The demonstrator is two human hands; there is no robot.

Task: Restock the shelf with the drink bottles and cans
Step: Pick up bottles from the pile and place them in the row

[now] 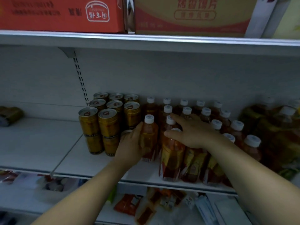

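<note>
On the white middle shelf point(40, 143) stand several gold drink cans point(108, 122), stacked two high, and to their right rows of amber tea bottles point(206, 114) with white caps. My left hand point(129, 150) grips one upright tea bottle point(150, 132) next to the cans, thumb on its left side. My right hand point(193, 132) lies flat with spread fingers over the caps of the front bottles, covering the cap of the front bottle point(172, 158).
Large yellow-labelled bottles point(276, 127) fill the shelf's right end. The upper shelf holds a red carton point(61, 13) and a yellow carton point(194, 15). Packets point(128, 207) lie on the shelf below. A dark pack point(9, 114) sits at the far left.
</note>
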